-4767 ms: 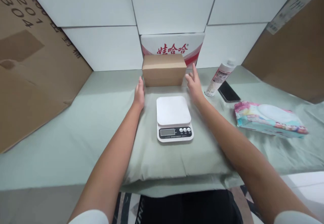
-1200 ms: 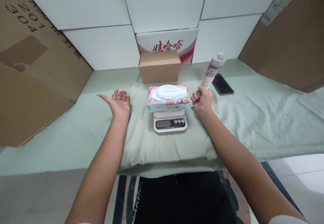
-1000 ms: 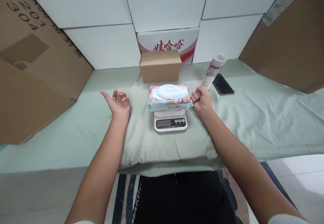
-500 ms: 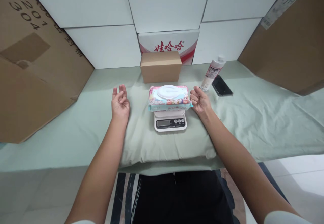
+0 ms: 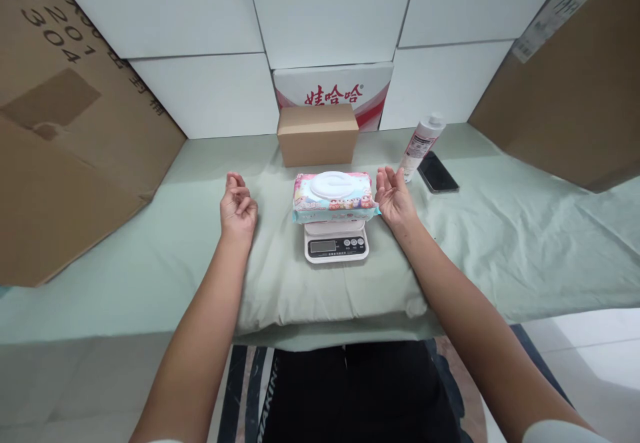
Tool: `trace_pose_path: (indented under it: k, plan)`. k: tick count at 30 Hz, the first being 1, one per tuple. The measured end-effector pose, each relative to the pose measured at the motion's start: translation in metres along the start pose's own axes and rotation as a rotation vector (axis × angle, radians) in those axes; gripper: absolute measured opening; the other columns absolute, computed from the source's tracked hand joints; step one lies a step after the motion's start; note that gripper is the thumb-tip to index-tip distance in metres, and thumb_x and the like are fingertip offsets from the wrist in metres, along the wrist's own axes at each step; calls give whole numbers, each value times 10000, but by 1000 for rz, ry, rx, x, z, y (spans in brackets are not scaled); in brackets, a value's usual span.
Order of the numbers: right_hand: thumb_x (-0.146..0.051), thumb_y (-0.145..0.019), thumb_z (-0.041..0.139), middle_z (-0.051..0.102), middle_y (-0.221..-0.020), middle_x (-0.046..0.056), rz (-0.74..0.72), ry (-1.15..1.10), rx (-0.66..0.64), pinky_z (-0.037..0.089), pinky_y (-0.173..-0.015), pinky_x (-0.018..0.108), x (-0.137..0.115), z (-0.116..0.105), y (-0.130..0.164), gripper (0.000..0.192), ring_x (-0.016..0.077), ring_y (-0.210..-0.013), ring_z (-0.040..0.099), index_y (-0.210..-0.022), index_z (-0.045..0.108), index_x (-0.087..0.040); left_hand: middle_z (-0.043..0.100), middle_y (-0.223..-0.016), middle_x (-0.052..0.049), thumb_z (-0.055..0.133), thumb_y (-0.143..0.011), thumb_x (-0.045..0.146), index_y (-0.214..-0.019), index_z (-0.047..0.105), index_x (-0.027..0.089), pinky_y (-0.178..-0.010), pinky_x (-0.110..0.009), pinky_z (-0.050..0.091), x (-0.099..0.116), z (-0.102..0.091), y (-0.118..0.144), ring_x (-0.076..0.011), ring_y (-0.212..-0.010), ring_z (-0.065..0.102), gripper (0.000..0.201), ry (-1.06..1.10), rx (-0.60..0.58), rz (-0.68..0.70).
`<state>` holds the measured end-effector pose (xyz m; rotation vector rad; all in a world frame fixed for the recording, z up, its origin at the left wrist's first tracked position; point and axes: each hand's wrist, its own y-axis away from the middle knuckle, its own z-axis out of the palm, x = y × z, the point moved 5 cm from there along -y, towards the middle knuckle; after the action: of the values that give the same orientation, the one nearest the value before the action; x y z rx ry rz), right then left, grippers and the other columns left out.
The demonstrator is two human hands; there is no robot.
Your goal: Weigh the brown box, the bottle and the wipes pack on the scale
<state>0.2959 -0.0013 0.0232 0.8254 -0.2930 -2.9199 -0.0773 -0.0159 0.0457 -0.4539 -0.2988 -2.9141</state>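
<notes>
the pack of wipes (image 5: 334, 197) lies just about the centre of the frame, flat on the plate of the white scale (image 5: 337, 246), lid facing up. its long axis runs left to right, across the line between the two hands, so one end faces each. the right hand (image 5: 394, 196) is clearly the nearer, its edge right at the pack's right end; whether they touch i cannot tell. the left hand (image 5: 239, 207) rests left of centre, with a stretch of bare cloth between it and the pack. the hands are well apart from each other, palms up with fingers loosely curled, and neither is closed on anything. the scale's display and buttons face the lower edge of the frame; no reading can be made out.

the surface (image 5: 175, 263) is draped in pale green cloth, wrinkled toward the right. a small brown box (image 5: 318, 139) sits behind the pack, in front of a printed carton (image 5: 370, 83). right of centre, just beyond the right hand, are a white bottle (image 5: 421, 146) and a dark phone (image 5: 438, 173). large cardboard sheets (image 5: 75, 149) flank both sides, white panels (image 5: 325, 16) fill the top, and tiled floor (image 5: 110, 383) shows at lower left.
</notes>
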Motion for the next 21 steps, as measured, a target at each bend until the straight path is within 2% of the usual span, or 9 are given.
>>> trace_pose_path:
  k: [3, 6, 8, 10, 13, 14, 16, 18, 21]
  plan:
    - [-538, -1124, 464, 835, -1029, 37, -51, -55, 119, 683, -634, 199, 0, 1, 6, 375, 147, -977, 824, -1098, 718, -264, 755, -719, 41, 338, -1179, 349, -959, 627, 175, -276, -92, 134, 1, -3, -5, 40, -353, 503, 402, -9, -36, -11]
    - [-697, -1088, 351, 812, -1188, 143, -28, -74, 67, 724, -818, 312, 4, 7, 11, 626, 223, -1176, 793, -1242, 698, -198, 735, -670, 37, 374, -1153, 471, -926, 654, 162, -277, -95, 123, 3, -7, -8, 39, -315, 437, 474, 3, -31, 19]
    - [-716, -1079, 268, 786, -1266, 181, -30, -78, 14, 714, -916, 358, 4, 10, 12, 725, 251, -1266, 757, -1293, 681, -159, 729, -660, 33, 408, -1128, 533, -918, 671, 158, -283, -98, 123, 4, -9, -9, 38, -310, 411, 503, 2, -30, 29]
    - [-643, -1094, 244, 772, -1308, 182, -52, -66, -15, 694, -988, 389, 4, 10, 11, 685, 254, -1327, 724, -1307, 674, -153, 713, -644, 39, 437, -1103, 580, -920, 686, 161, -287, -108, 125, 4, -12, -11, 33, -304, 378, 521, -9, -26, 28]
    - [-350, -1073, 371, 771, -1326, 138, -72, -30, -1, 648, -1088, 401, 3, 9, 9, 402, 217, -1368, 697, -1268, 679, -182, 679, -617, 54, 473, -1087, 596, -926, 691, 166, -294, -122, 129, 5, -13, -12, 26, -302, 345, 508, -30, -34, 23]
    - [-198, -1018, 401, 778, -1312, 108, -79, -19, 16, 635, -1110, 389, 3, 9, 9, 350, 189, -1352, 705, -1228, 681, -200, 673, -613, 56, 478, -1089, 592, -927, 689, 168, -295, -125, 126, 5, -13, -12, 25, -304, 340, 501, -33, -35, 24]
    - [32, -853, 393, 802, -1237, 45, -108, -6, 63, 634, -1105, 353, 2, 7, 8, 446, 137, -1265, 747, -1089, 668, -228, 669, -613, 54, 462, -1098, 587, -933, 686, 171, -298, -128, 126, 6, -14, -12, 22, -309, 338, 501, -34, -27, 19]
    - [105, -761, 376, 822, -1099, -3, -142, -8, 122, 669, -1018, 308, 0, 3, 6, 451, 112, -1114, 797, -940, 615, -234, 667, -611, 54, 435, -1105, 593, -935, 683, 175, -296, -132, 125, 6, -14, -12, 18, -309, 334, 515, -33, -15, 12]
    - [92, -774, 468, 764, -791, -75, -139, -27, 160, 678, -744, 196, -2, -5, 2, 335, 86, -768, 791, -800, 510, -239, 667, -613, 55, 435, -1097, 611, -930, 684, 190, -293, -139, 129, 6, -14, -14, 14, -307, 332, 517, -62, -24, 11]
